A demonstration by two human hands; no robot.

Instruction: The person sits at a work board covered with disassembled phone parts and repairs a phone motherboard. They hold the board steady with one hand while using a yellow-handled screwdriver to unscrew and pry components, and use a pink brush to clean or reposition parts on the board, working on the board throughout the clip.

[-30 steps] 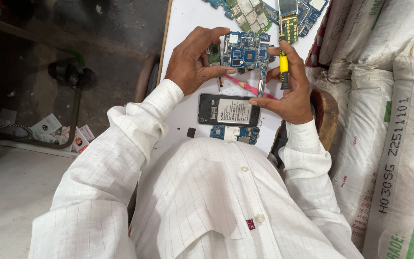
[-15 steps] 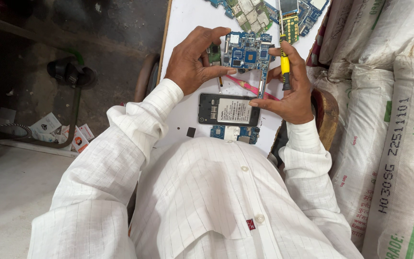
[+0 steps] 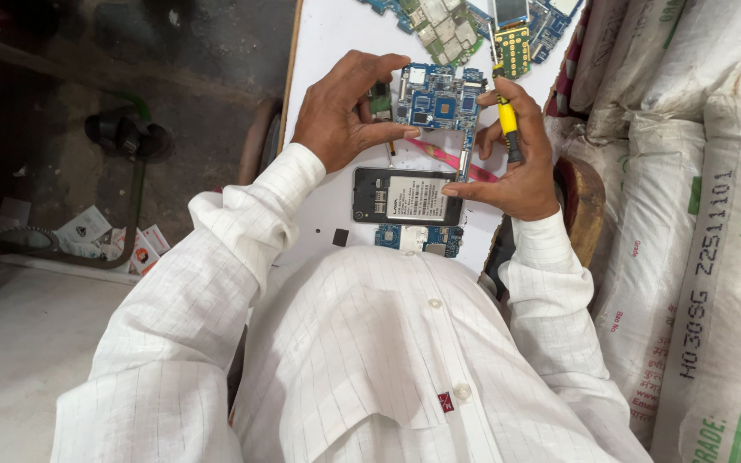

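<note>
Grey concrete floor (image 3: pixel 19 343) left, white table (image 3: pixel 328 51), stacked sacks (image 3: pixel 713 214) right.

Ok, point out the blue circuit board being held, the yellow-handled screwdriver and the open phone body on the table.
blue circuit board (image 3: pixel 441 105), head view, on its central chip.
yellow-handled screwdriver (image 3: pixel 508 120), head view, on the yellow grip.
open phone body (image 3: pixel 406 196), head view, on its pale label.

Both your hands raised, fingers pinched.
Your left hand (image 3: pixel 345 111) curls, thumb and fingertips closed; your right hand (image 3: pixel 512 159) grips with fingers wrapped, white-sleeved forearms angled inward.
</note>
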